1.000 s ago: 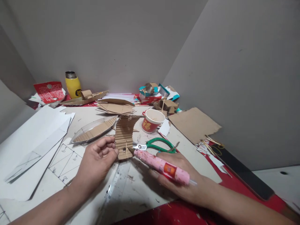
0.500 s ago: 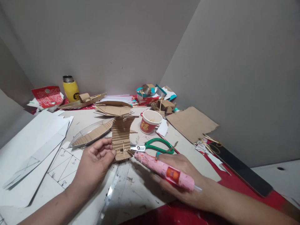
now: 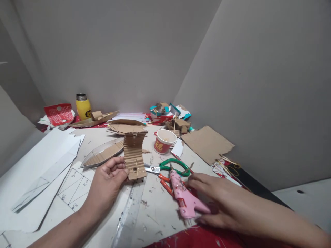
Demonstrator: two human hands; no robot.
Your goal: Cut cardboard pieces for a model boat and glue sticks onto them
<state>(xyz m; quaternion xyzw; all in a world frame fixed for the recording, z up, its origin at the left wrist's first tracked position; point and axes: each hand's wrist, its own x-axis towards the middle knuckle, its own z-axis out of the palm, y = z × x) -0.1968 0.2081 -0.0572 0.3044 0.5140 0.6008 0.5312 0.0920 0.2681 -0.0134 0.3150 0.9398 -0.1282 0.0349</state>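
My left hand (image 3: 108,182) pinches the lower left edge of a bent piece of corrugated cardboard (image 3: 134,151). A short thin stick (image 3: 137,167) stands by a dark hole near the cardboard's lower end. On the right, a pink hot glue gun (image 3: 181,193) lies on its side on the table. My right hand (image 3: 217,199) is beside its handle, thumb and fingers apart around it and not gripping. Green-handled scissors (image 3: 176,163) lie beyond the gun, their blades partly behind the cardboard. Orange handles (image 3: 165,182) of another tool show beside the gun's nozzle.
A red and white cup (image 3: 165,141) stands behind the scissors. Cardboard boat shapes (image 3: 103,153), a yellow bottle (image 3: 83,106) and scraps line the back. White paper sheets (image 3: 46,172) cover the left. A clear ruler (image 3: 126,210) lies in front, a flat cardboard sheet (image 3: 208,143) at right.
My right hand has moved the glue gun away from the cardboard, rightward and down onto the table, and its grip has loosened. The left hand still holds the cardboard; the view has shifted slightly.
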